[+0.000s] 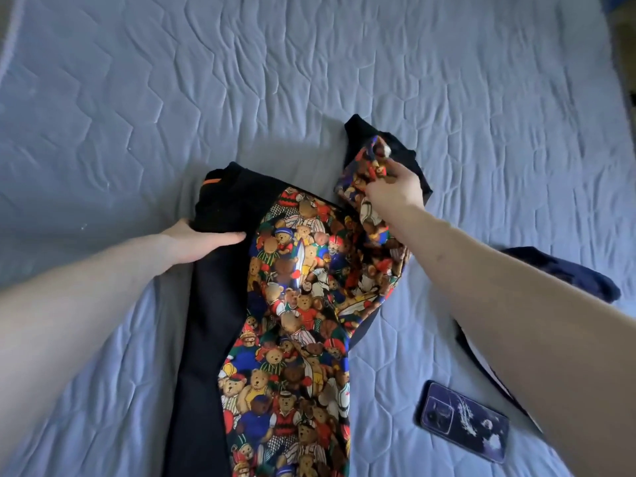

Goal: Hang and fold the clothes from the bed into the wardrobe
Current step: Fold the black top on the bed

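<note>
Blue quilted bed point(309, 63): bear-print garment point(292, 321) half-spread; left hand point(203, 239) presses it flat, fingers straight; right hand point(392, 191) pinches its raised end. Folding barely begun; wardrobe unseen.

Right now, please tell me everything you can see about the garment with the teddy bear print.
The teddy bear garment lies lengthwise on the blue quilted bed cover. It looks like smooth woven cloth: a black outer side with a small orange tab near the top, and a bright lining crowded with dressed bears. The left hand rests on its black left edge; the right hand pinches a raised, bunched flap at its upper right.
</note>
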Tool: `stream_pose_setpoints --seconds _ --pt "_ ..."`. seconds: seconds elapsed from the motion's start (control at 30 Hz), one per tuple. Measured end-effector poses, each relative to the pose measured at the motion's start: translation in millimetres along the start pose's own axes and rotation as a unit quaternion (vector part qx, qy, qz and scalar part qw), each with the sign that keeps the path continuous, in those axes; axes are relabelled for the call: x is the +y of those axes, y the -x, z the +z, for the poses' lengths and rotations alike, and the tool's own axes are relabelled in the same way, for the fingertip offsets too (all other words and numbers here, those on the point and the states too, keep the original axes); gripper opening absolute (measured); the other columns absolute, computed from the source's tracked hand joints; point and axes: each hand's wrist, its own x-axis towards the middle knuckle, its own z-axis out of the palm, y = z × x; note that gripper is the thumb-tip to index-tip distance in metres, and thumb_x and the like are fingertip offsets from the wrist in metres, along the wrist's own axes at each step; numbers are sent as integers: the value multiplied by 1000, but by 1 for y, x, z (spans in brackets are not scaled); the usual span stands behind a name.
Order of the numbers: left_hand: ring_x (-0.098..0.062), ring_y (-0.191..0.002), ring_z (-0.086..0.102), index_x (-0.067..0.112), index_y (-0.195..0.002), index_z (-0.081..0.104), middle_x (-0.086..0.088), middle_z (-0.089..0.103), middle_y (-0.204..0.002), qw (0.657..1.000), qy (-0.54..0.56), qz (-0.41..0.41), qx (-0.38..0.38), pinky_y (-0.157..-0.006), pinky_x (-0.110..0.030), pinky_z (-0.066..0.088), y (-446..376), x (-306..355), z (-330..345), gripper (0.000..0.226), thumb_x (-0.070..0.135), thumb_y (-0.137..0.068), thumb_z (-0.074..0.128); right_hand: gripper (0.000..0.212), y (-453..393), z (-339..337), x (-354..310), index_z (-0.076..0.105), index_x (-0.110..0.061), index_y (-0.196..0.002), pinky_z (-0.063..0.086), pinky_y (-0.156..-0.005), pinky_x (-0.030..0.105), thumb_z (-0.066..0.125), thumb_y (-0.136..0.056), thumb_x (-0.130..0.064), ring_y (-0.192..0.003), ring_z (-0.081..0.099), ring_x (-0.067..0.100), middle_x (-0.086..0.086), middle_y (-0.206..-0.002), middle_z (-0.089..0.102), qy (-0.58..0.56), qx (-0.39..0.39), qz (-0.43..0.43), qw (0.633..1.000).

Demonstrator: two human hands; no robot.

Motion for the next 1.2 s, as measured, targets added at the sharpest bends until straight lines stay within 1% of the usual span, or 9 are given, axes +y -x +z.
stream_pose_setpoints --seconds 0.17,0.33,0.47,0.63,0.77,0.9,1.0,1.1,1.2 --pt "-17 -107 56 35 -145 52 3 57 -145 999 -25 1 -24 -89 -29 38 -4 5 2 106 84 -55 78 36 -27 -6 -23 75 -27 -65 51 -55 28 46 -67 -5 -55 56 16 -6 -58 62 -229 48 31 972" --pt "-30 -153 26 31 -163 19 -9 18 -169 992 -116 -43 -8 -121 -45 31 -9 8 12 140 98 -49 66 38 -47 -19 17 73 -30 -115 53 -71 20 53 -88 -12 -76 71 11 -10 -82 74 -22 125 90 988" --pt "-31 -158 2 24 -164 -6 -12 -8 -170 978 -195 -63 37 -126 -48 18 -16 8 27 151 101 -51 59 37 -55 -18 51 76 -23 -118 54 -99 34 62 -85 -14 -113 67 31 9 -115 74 76 164 97 979" --pt "-35 -157 -6 19 -161 -17 -11 -21 -169 968 -230 -72 63 -128 -46 8 -20 8 39 155 98 -54 62 40 -66 -7 58 58 -11 -132 43 -113 41 53 -93 -14 -129 55 32 12 -141 54 -68 281 164 943" --pt "-34 -157 -8 19 -159 -21 -8 -23 -168 965 -247 -62 64 -127 -45 9 -22 5 40 156 97 -54 64 48 -71 -20 49 54 -16 -131 53 -100 41 57 -85 -29 -109 64 28 8 -125 64 -208 247 218 921" --pt "-34 -157 -7 17 -158 -23 -7 -23 -168 959 -266 -59 72 -127 -45 11 -22 6 42 157 97 -55 63 79 -73 -36 44 59 -16 -129 64 -77 42 88 -60 -43 -85 76 22 5 -105 74 -170 89 155 969" --pt "-36 -156 -4 15 -157 -26 -9 -24 -167 958 -268 -63 79 -127 -46 14 -21 6 45 160 98 -53 63 41 -70 -38 34 73 -18 -95 65 -66 39 90 -62 -34 -72 78 21 2 -82 80 -108 54 93 988" --pt "-39 -156 -3 16 -157 -26 -11 -23 -167 961 -257 -69 76 -127 -47 13 -22 7 44 162 98 -50 64 15 -57 -28 18 75 -25 -90 61 -60 27 79 -75 -27 -74 78 17 -7 -73 78 -142 59 21 988" --pt "-37 -157 -5 20 -159 -22 -10 -24 -167 966 -244 -62 57 -128 -48 11 -17 8 39 161 98 -49 65 20 -29 -21 7 79 -34 -89 61 -75 24 71 -84 -17 -86 76 7 -11 -86 80 -168 79 -108 977"
